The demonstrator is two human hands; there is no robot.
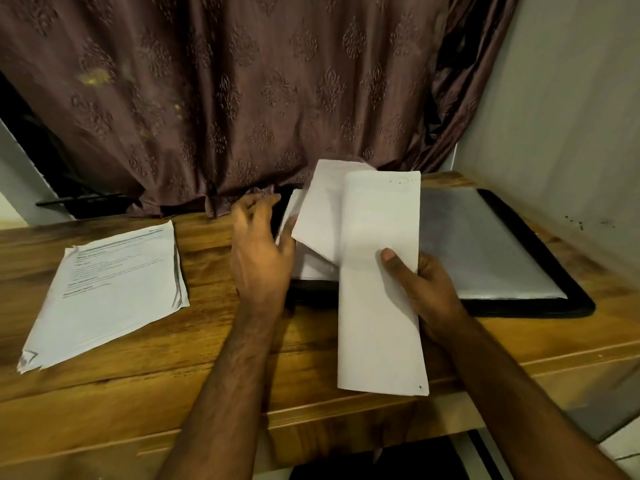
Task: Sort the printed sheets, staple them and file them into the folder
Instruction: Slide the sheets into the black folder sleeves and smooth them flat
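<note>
Our right hand [424, 289] grips a set of sheets [379, 282] curled over lengthwise, thumb pressed on the blank upper face and the fingers wrapped beneath, so the set stands lifted over the near edge of the worktop [214, 358]. Two small marks near its top corner look like staples, though we cannot be sure. Our left hand [259, 247] is half spread, its fingertips lifting the left edge of a loose white page [320, 209] that rises tilted behind the curled set; whether it is truly pinching that page we cannot tell. Under both lies the open folder [502, 251], black-rimmed, with a clear plastic sleeve showing grey on its right half, resting flat on the wooden worktop toward the right wall. Well apart to the left, a stack of printed sheets [110, 289] lies face up on the worktop, slightly fanned, its lines of text too blurred for us to read. A brown patterned curtain [259, 91] hangs behind, its hem touching the worktop's far edge beside the left hand.
</note>
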